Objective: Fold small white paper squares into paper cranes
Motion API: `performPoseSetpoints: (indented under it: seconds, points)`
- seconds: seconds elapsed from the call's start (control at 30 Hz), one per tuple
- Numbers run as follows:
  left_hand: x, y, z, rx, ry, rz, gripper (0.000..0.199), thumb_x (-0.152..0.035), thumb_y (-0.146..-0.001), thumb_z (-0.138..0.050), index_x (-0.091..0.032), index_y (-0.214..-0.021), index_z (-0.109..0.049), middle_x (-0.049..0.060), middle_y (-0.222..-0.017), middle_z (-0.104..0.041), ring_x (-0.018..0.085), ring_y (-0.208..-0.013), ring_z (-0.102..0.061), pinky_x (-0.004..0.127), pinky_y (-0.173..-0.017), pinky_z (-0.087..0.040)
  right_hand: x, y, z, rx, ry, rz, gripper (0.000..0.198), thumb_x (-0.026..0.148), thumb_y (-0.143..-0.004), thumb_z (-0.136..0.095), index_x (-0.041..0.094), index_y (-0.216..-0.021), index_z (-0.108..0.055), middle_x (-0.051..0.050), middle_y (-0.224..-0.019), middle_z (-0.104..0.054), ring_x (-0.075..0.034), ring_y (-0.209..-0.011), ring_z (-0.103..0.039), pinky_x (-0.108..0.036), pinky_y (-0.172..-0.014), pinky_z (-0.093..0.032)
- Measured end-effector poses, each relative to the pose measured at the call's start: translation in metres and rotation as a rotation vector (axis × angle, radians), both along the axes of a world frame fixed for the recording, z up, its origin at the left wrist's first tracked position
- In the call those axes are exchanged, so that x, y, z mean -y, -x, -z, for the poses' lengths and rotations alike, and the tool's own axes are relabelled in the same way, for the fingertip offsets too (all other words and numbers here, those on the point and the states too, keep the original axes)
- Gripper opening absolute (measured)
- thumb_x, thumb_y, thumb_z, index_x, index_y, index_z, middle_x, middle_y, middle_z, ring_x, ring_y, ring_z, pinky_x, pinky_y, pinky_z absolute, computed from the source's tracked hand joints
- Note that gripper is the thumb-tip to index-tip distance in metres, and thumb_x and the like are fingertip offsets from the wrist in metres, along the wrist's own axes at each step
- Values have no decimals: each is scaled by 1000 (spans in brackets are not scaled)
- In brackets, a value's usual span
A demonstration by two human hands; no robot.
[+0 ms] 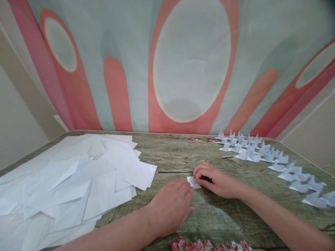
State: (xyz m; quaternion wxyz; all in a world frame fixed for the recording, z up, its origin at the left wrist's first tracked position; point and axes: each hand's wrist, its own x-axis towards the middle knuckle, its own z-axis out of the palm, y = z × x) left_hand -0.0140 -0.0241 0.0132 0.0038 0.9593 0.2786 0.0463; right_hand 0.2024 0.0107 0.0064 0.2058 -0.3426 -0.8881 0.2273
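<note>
The wood-grain tabletop [162, 153] is mottled grey-green and brown, with dark plank lines and a thin whitish rim along its far edge. Pink, red and white flower patterns [209, 245] colour it toward the near edge; smaller pinkish-red patches [194, 139] dot the far edge. Over its left side, the heap of flat paper sheets [104, 177] is white, one sheet bearing faint dark marks. The small folded paper piece [193, 182] near the middle and the pointed folded-paper figures [264, 151] along the right edge are plain white. Beyond the far edge, the smooth backdrop [191, 62] shows coral-pink bars and pale grey ovals ringed in coral on grey-green.
</note>
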Motion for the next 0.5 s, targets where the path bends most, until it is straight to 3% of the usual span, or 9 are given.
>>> performPoseSetpoints:
  seconds: [0.13, 0.5]
  points:
    - [0, -1, 0, -12, -20, 6, 47, -37, -89, -42, -10, -128, -39, 12, -118, -55, 24, -110, -48, 37, -97, -34, 0, 0, 3, -17, 14, 14, 10, 18, -89, -46, 18, -81, -53, -5, -91, -58, -15, -88, -51, -31, -80, -42]
    - [1, -4, 7, -40, -44, 0, 46, -40, -89, -42, -9, -124, -44, 12, -118, -55, 24, -111, -46, 36, -98, -31, 3, 3, 9, -11, 6, 107, 10, 16, -87, -47, 18, -80, -53, -5, -87, -59, -16, -84, -53, -31, -77, -43]
